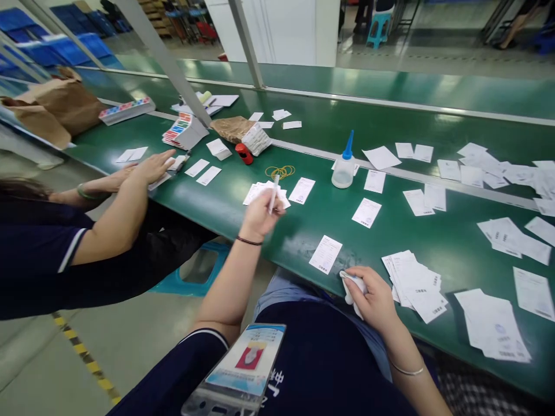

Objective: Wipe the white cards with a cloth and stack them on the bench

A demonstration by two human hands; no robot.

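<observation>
Your left hand (pixel 260 215) pinches a slim white pen (pixel 273 193) in a narrow grip, holding it upright over a small heap of printed slips (pixel 265 195) at center frame on the green workbench (pixel 455 248). Your right hand (pixel 375 300) closes around a crumpled white cloth (pixel 352 289) at the bench's near edge, lower center, just beside a fanned stack of slips (pixel 414 284).

A short, steady pinch low on the pen gives the best control, with the heel of the hand kept off loose paper. The cloth is best kept folded in the palm, clear of the fanned sheets.

A translucent squeeze bottle (pixel 344 174) with a blue nozzle stands upright right of center, its contents impossible to make out. Two brown paper bags (pixel 65 104) slump at upper left, their contents hidden. Blue plastic crates (pixel 56 43) sit beyond the bench, also too distant to read. At left, a co-worker's hands (pixel 150 167) rest on the bench edge, well apart from yours, near more slips.
</observation>
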